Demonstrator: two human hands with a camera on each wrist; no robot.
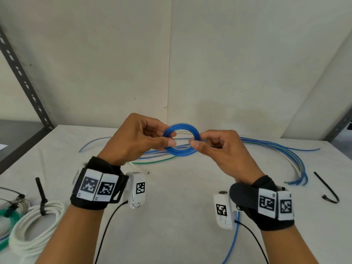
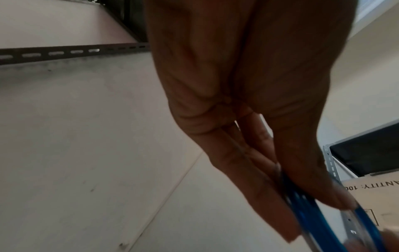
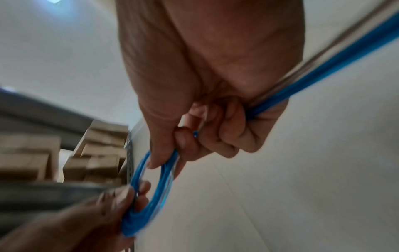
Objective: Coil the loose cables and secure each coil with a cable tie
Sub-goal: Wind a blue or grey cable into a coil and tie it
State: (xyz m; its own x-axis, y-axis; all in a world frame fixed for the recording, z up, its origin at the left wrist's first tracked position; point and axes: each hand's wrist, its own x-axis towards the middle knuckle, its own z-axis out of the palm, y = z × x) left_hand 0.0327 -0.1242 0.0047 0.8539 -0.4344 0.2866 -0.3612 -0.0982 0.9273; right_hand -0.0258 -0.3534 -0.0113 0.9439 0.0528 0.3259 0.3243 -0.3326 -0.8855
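Blue coil (image 1: 181, 139): small tight ring of several turns, held above the table (image 1: 171, 187) between both hands. Readable writing: a box (image 2: 375, 191) in the left wrist view reads "NTITY: 100", upside down. Left hand (image 1: 137, 139) pinches the coil's left side with thumb and fingers. Right hand (image 1: 219, 147) pinches the right side; its other fingers are curled over the trailing blue cable (image 3: 323, 68).

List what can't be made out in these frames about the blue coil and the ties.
- Blue coil turn count: blurred in both wrist views, too fine in head view.
- Green coil: cut off by left edge, head view.
- Loose tie head: too small.
- Right hand grip on trailing cable: hidden behind palm.
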